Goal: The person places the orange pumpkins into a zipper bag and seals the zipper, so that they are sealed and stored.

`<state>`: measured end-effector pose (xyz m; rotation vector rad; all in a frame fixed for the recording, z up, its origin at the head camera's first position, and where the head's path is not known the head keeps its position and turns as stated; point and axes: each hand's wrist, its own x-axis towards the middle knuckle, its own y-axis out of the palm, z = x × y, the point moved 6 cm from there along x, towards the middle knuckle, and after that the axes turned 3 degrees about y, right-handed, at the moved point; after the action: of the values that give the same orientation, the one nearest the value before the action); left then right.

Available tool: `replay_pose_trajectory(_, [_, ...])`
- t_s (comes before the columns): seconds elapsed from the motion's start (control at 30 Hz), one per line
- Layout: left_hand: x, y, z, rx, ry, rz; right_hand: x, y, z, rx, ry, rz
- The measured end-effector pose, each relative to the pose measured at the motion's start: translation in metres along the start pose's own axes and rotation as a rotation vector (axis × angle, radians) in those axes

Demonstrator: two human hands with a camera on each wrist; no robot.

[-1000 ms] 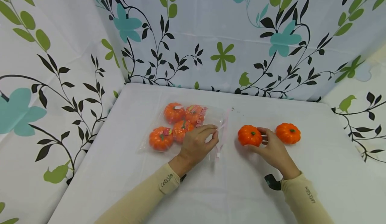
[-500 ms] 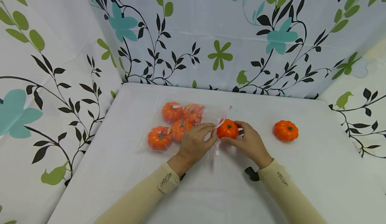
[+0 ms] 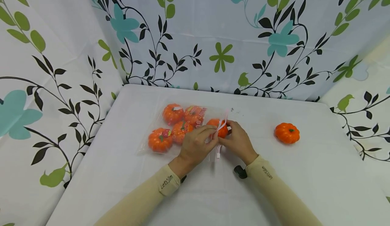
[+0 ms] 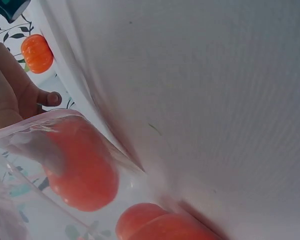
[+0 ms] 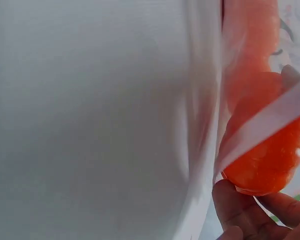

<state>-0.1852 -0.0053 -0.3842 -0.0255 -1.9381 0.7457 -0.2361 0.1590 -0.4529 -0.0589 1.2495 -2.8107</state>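
Observation:
A clear zip bag (image 3: pixel 210 111) lies flat with several small orange toy pumpkins (image 3: pixel 160 140) inside. My left hand (image 3: pixel 195 146) pinches the pink-edged mouth at the bag's right end. My right hand (image 3: pixel 240 141) grips another orange pumpkin (image 3: pixel 223 131) from its right side, and this pumpkin is partway through the mouth. In the right wrist view, the pink zip strip (image 5: pixel 265 127) crosses over the held pumpkin (image 5: pixel 270 172), with fingertips (image 5: pixel 230 200) at its lower end. Through the film in the left wrist view, part of the right hand (image 4: pixel 12 85) shows beside the pumpkin (image 4: pixel 85 175).
One loose pumpkin (image 3: pixel 287 133) sits on the white-covered table (image 3: pixel 304 182) at the right. The bag's zip slider (image 3: pixel 217 155) hangs at the near end of the mouth. Behind the table stands a leaf-patterned curtain (image 3: pixel 198 33).
My right hand has carried its pumpkin left, from the bare table beside the loose one into the bag's mouth. My left hand stays on the bag's edge.

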Motion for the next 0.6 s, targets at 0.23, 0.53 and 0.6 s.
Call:
replay_pose_trajectory(0.23, [-0.001,0.001,0.001,-0.016,0.007,-0.013,0.009,0.005,0.01,-0.053,-0.053,-0.043])
replay_pose_trajectory(0.53, [-0.002,0.002,0.001,-0.024,0.008,-0.008,0.015,0.009,0.014,-0.04,-0.067,-0.049])
replay_pose_trajectory(0.6, [-0.002,0.003,0.001,-0.024,0.006,-0.006,0.016,0.011,0.014,-0.03,-0.065,-0.051])
